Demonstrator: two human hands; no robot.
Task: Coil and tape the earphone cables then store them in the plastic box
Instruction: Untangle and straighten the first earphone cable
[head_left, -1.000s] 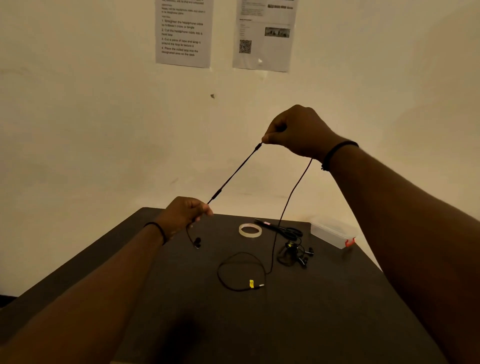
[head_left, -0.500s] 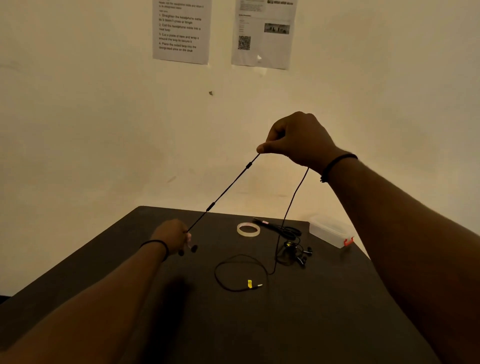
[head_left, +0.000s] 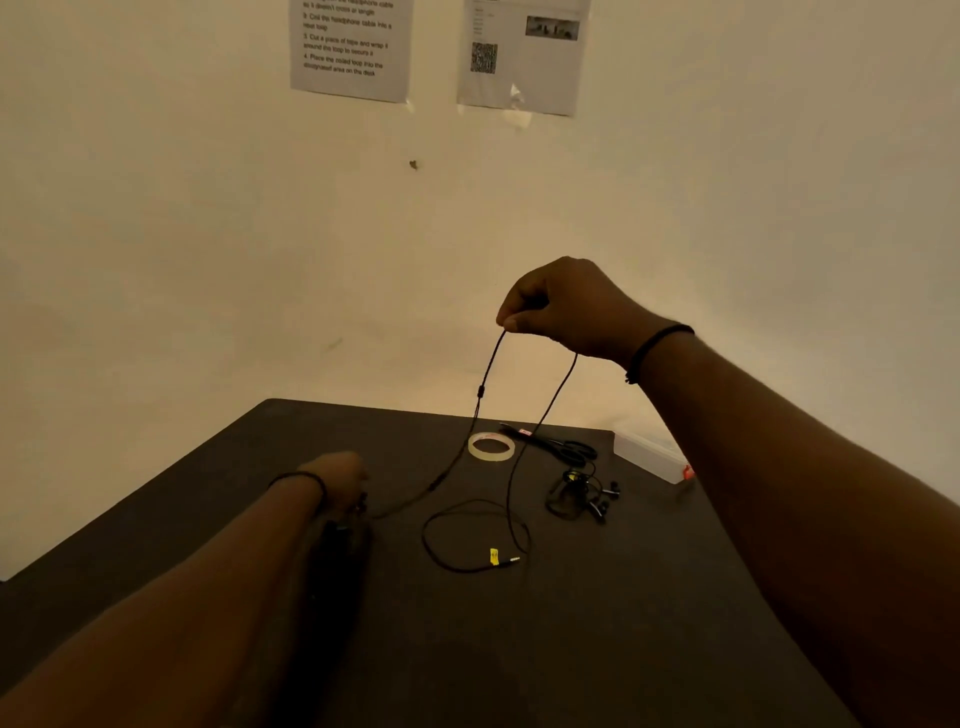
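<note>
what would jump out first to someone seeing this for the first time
The raised right hand pinches a black earphone cable above the dark table, and the cable droops in two strands. One strand runs to the left hand low at the table; the other ends in a loop with a yellow tag.

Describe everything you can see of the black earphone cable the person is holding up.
The thin black earphone cable hangs in two strands from the right hand, which pinches it above the dark table. One strand, bearing a small in-line piece, slopes down to the left hand at the tabletop, where an earbud shows. The other drops onto the table, curls into a loose loop and ends in a yellow-tagged plug.
</note>
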